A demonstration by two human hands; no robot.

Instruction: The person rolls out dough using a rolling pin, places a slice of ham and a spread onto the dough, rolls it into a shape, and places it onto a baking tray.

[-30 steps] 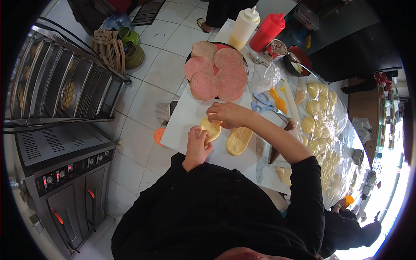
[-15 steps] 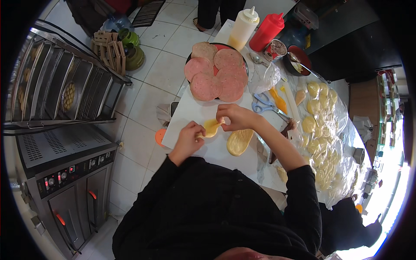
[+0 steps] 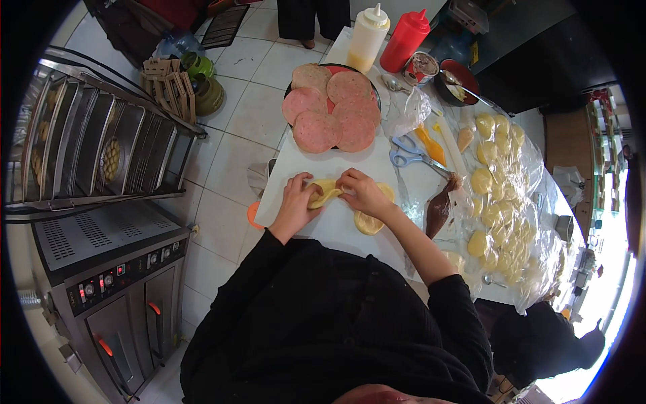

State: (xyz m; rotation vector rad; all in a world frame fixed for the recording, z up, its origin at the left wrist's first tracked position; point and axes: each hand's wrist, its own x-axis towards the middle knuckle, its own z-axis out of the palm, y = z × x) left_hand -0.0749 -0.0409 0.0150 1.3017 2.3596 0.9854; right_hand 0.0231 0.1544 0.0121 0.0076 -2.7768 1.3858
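A soft, flattened piece of yellow dough [image 3: 326, 191] is pinched between my two hands over the white board [image 3: 286, 165]. My left hand [image 3: 296, 203] is closed on its left edge, with the thumb inside a fold. With thumb and fingertips, my right hand [image 3: 362, 194] grips the right edge, which curls up. A second flat oval of dough [image 3: 369, 224] lies on the board under and beside my right hand, partly hidden by it. Beyond my hands, round slices of pink meat [image 3: 315, 131] overlap on a dark-rimmed red plate [image 3: 379, 102].
White [image 3: 369, 42] and red [image 3: 406, 42] squeeze bottles, a tin [image 3: 421, 67] and a bowl [image 3: 464, 79] stand behind. At right lie scissors [image 3: 408, 152], an orange utensil [image 3: 432, 145], a brown-filled piping bag [image 3: 438, 210] and several plastic-covered dough balls [image 3: 496, 215]. An oven [image 3: 121, 269] stands left.
My right hand has come lower and closer to me, now overlapping the second dough piece. The held dough is spread wider, and its near edge is folded up.
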